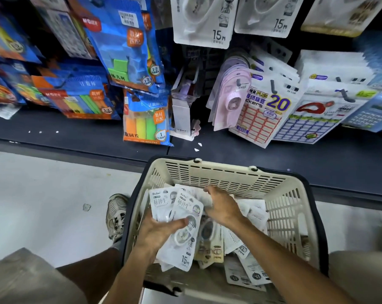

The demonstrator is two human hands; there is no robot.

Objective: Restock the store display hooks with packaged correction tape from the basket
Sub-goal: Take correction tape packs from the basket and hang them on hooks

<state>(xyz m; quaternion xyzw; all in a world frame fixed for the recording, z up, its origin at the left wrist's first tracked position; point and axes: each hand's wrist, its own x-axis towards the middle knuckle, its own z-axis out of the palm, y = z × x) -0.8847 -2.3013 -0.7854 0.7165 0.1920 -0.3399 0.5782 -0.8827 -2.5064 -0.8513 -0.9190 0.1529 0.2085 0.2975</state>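
A cream plastic basket (291,207) sits on the floor between my knees, with several white packs of correction tape (249,268) lying loose in it. My left hand (157,233) grips a fanned stack of white correction tape packs (181,218) marked 15m, thumb across the front. My right hand (220,207) reaches into the basket, fingers curled down on a white pack (202,197) near the far wall. Matching white 15m packs (202,20) hang on hooks at the top of the display.
Pink tape dispensers (229,99) and label sticker packs (262,106) hang to the right on hooks. Blue and orange teaching-aid bags (128,44) fill the left. A dark shelf ledge (76,132) runs below them. My shoe (116,213) stands left of the basket.
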